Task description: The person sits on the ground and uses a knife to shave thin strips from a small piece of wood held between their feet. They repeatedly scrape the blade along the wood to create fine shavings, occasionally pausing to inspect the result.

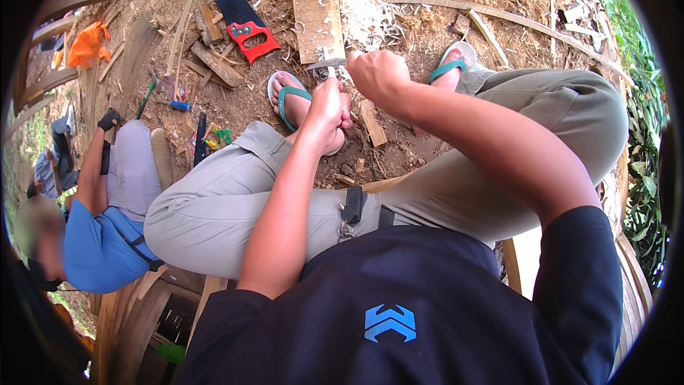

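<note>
In front of my feet, my right hand (380,77) is closed in a fist round the handle end of a knife, the handle hidden by the fingers. The knife's blade (326,63) points left and lies across a thin pale wooden stick (331,72). My left hand (329,108) is closed round the lower part of that stick, just below the blade. Beyond both hands, a wide plank (315,11) lies on the ground with its near end by the blade. Pale wood shavings (365,0) are heaped along its right side.
A handsaw with a red handle (251,37) lies left of the plank, near wood offcuts (216,64). A long curved strip of wood (499,11) crosses the ground at right. To the left sits another person in a blue shirt (107,249), near an orange bag (89,44).
</note>
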A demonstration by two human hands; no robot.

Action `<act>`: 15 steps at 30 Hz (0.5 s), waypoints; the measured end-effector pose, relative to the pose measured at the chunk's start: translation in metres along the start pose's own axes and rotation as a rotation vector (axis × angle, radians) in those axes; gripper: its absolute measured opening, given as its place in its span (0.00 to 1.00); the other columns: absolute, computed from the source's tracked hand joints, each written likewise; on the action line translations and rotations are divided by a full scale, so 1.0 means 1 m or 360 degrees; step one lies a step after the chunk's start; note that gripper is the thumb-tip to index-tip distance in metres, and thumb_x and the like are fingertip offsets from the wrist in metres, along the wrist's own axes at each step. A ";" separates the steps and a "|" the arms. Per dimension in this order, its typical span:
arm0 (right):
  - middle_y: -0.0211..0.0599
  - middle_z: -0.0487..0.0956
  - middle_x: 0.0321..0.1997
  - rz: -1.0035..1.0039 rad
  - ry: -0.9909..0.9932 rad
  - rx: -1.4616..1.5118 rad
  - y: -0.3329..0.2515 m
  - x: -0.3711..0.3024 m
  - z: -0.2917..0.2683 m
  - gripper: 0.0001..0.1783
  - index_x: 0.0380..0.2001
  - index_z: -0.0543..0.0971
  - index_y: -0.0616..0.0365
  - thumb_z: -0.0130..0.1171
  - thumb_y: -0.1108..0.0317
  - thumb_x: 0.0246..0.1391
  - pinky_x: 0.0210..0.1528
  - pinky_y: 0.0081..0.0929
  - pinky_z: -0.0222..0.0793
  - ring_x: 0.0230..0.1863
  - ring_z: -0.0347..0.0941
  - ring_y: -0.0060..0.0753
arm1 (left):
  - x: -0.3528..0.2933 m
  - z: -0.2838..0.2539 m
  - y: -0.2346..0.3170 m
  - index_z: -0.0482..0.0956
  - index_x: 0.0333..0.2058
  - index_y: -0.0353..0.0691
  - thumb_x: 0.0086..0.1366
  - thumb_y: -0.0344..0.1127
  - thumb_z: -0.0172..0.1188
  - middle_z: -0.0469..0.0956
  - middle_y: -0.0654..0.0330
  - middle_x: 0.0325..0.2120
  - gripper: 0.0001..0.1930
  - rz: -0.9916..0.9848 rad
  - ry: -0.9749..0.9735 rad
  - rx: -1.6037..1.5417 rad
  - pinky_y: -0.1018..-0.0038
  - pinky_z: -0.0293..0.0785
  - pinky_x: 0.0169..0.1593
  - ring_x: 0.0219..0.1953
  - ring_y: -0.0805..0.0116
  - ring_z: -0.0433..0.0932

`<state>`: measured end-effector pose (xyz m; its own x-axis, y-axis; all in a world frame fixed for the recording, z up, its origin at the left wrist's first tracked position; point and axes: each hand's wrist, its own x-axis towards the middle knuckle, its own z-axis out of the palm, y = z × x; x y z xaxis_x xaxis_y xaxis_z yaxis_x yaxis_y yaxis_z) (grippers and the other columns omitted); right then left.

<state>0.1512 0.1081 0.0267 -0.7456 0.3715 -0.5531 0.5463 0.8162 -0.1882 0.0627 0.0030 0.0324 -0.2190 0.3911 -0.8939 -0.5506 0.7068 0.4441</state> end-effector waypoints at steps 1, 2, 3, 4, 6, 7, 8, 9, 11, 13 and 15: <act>0.38 0.84 0.37 -0.0006 -0.0014 -0.0021 0.009 0.008 0.000 0.10 0.40 0.79 0.58 0.55 0.68 0.58 0.33 0.25 0.78 0.43 0.82 0.31 | -0.002 0.004 0.002 0.65 0.32 0.43 0.65 0.40 0.39 0.57 0.67 0.09 0.10 0.0022 -0.0004 0.0004 0.76 0.52 0.15 0.10 0.75 0.52; 0.38 0.84 0.39 -0.0134 0.0060 -0.0063 0.019 0.010 0.002 0.10 0.40 0.80 0.59 0.56 0.68 0.57 0.35 0.28 0.79 0.42 0.82 0.31 | 0.000 0.001 0.004 0.65 0.30 0.44 0.65 0.40 0.39 0.57 0.67 0.08 0.09 0.0015 -0.0038 -0.0014 0.76 0.53 0.15 0.09 0.74 0.51; 0.38 0.84 0.39 -0.0144 0.0016 -0.0067 0.019 0.008 -0.002 0.10 0.39 0.81 0.59 0.56 0.68 0.57 0.35 0.28 0.79 0.42 0.82 0.32 | 0.000 -0.002 0.005 0.65 0.30 0.44 0.65 0.40 0.39 0.57 0.67 0.08 0.09 -0.0007 -0.0058 -0.0051 0.76 0.53 0.15 0.09 0.74 0.51; 0.38 0.84 0.40 -0.0153 -0.0027 -0.0070 0.020 0.007 -0.005 0.10 0.39 0.82 0.59 0.56 0.68 0.57 0.36 0.29 0.79 0.42 0.82 0.32 | 0.001 -0.005 0.006 0.65 0.30 0.45 0.65 0.40 0.39 0.57 0.67 0.08 0.09 -0.0028 -0.0079 -0.0089 0.76 0.53 0.15 0.09 0.74 0.51; 0.39 0.84 0.41 -0.0186 -0.0088 0.0052 0.021 -0.002 -0.012 0.10 0.38 0.83 0.59 0.57 0.69 0.55 0.36 0.29 0.79 0.43 0.82 0.35 | 0.002 -0.008 0.008 0.64 0.29 0.45 0.65 0.41 0.39 0.57 0.67 0.08 0.09 -0.0046 -0.0096 -0.0180 0.76 0.53 0.15 0.09 0.74 0.51; 0.40 0.84 0.41 -0.0206 -0.0125 0.0039 0.018 -0.010 -0.018 0.10 0.38 0.83 0.59 0.59 0.69 0.54 0.37 0.29 0.79 0.43 0.82 0.35 | 0.002 -0.009 0.008 0.64 0.29 0.45 0.65 0.41 0.39 0.57 0.67 0.08 0.09 -0.0031 -0.0085 -0.0155 0.76 0.53 0.15 0.09 0.74 0.51; 0.40 0.84 0.41 -0.0228 -0.0161 0.0026 0.014 -0.019 -0.023 0.10 0.38 0.83 0.59 0.60 0.70 0.53 0.37 0.29 0.79 0.43 0.82 0.36 | 0.004 -0.009 0.007 0.64 0.29 0.45 0.65 0.41 0.39 0.57 0.66 0.08 0.09 -0.0015 -0.0073 -0.0131 0.76 0.53 0.15 0.09 0.74 0.51; 0.41 0.83 0.41 -0.0248 -0.0200 0.0007 0.011 -0.028 -0.028 0.10 0.38 0.83 0.60 0.61 0.70 0.51 0.37 0.28 0.79 0.43 0.82 0.37 | 0.004 -0.009 0.006 0.64 0.29 0.45 0.65 0.41 0.39 0.57 0.66 0.08 0.09 -0.0001 -0.0064 -0.0112 0.76 0.53 0.15 0.09 0.74 0.51; 0.41 0.83 0.41 -0.0209 -0.0236 -0.0066 0.008 -0.038 -0.035 0.13 0.39 0.82 0.60 0.64 0.71 0.48 0.37 0.27 0.78 0.42 0.82 0.35 | 0.003 -0.005 0.005 0.64 0.29 0.44 0.65 0.40 0.39 0.57 0.66 0.08 0.09 0.0035 -0.0026 -0.0072 0.76 0.53 0.15 0.10 0.74 0.51; 0.42 0.83 0.41 -0.0123 -0.0295 -0.0005 0.006 -0.042 -0.044 0.13 0.38 0.82 0.60 0.65 0.71 0.46 0.37 0.27 0.78 0.42 0.82 0.35 | 0.002 -0.004 0.005 0.64 0.29 0.44 0.66 0.40 0.38 0.57 0.66 0.08 0.09 0.0061 -0.0004 -0.0046 0.76 0.54 0.15 0.10 0.74 0.51; 0.42 0.83 0.40 -0.0135 -0.0222 -0.0086 0.002 -0.045 -0.038 0.13 0.39 0.81 0.60 0.64 0.71 0.48 0.37 0.28 0.78 0.42 0.82 0.34 | 0.004 -0.005 0.003 0.64 0.30 0.44 0.66 0.40 0.38 0.56 0.67 0.08 0.09 0.0025 0.0003 -0.0057 0.75 0.54 0.15 0.10 0.75 0.51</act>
<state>0.1717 0.1102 0.0825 -0.7259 0.2384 -0.6452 0.4595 0.8660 -0.1971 0.0563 0.0040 0.0300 -0.2294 0.4007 -0.8870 -0.5755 0.6791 0.4556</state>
